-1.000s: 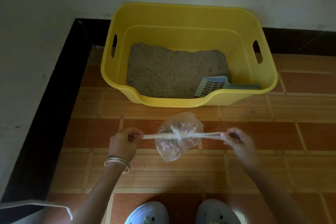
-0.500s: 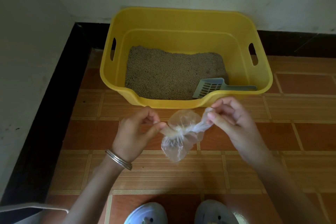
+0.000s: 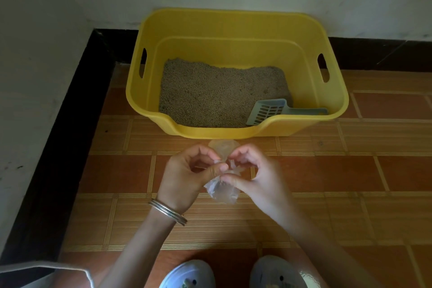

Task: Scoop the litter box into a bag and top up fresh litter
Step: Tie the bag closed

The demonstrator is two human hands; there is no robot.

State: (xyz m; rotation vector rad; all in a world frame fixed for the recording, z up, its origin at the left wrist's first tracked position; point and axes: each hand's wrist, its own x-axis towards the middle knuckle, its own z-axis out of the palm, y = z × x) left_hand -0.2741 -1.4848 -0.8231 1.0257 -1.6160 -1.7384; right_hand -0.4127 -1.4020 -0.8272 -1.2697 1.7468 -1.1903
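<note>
The left hand, with bangles at its wrist, pinches the small clear bag between curled fingers and thumb. The right hand pinches the same bag from the other side. Both hold it above the tiled floor, just before the yellow litter box, where a blue scoop lies on the litter.

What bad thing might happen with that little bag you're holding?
The bag is thin, and both the left hand and the right hand pinch it near the top. If the knot slips or the plastic tears, litter may spill on the floor. It hangs outside the box, so nothing would catch it.
</note>
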